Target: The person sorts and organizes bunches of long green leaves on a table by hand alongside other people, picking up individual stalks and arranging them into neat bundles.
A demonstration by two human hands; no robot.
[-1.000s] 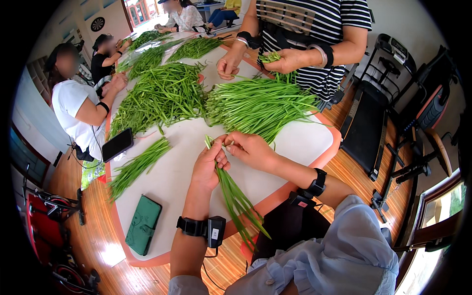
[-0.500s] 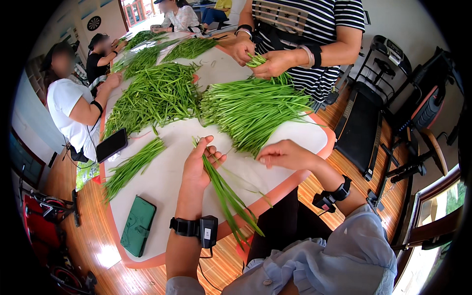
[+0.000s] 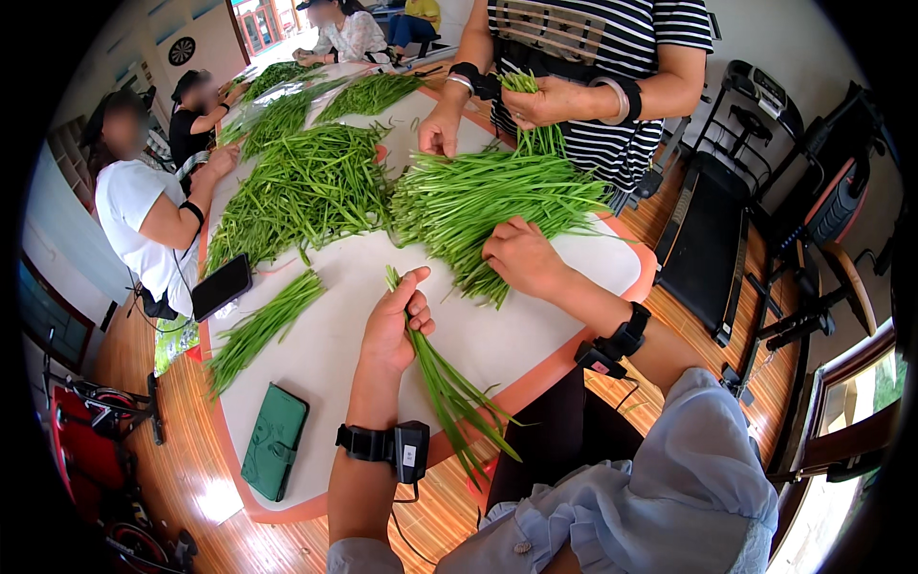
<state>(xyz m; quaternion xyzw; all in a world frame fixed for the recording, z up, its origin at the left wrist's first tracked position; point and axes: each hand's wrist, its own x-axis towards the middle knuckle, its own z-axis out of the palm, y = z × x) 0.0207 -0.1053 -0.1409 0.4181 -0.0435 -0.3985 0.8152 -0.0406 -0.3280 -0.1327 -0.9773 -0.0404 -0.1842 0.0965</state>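
A thin bunch of long green chives [image 3: 448, 397] hangs from my left hand [image 3: 398, 320], whose fingers are wrapped round its upper end. The blades droop past the table's near edge. My right hand [image 3: 521, 256] rests against the near side of a large chive pile [image 3: 497, 206], its fingers curled in on some stalks; the fingertips are partly hidden. To the left of my left hand lies a separate neat bundle of chives [image 3: 266, 330].
On the white table [image 3: 354, 450] with an orange rim lie a green phone case [image 3: 274, 442] and a black phone [image 3: 221, 286]. A looser chive heap [image 3: 301, 187] spreads farther back. Across from me a person in stripes [image 3: 574, 57] handles chives. Other people sit along the left side.
My right hand has moved forward from the near table surface to the chive pile. My left fingers have closed more around the bunch. The striped person's hands have moved apart.
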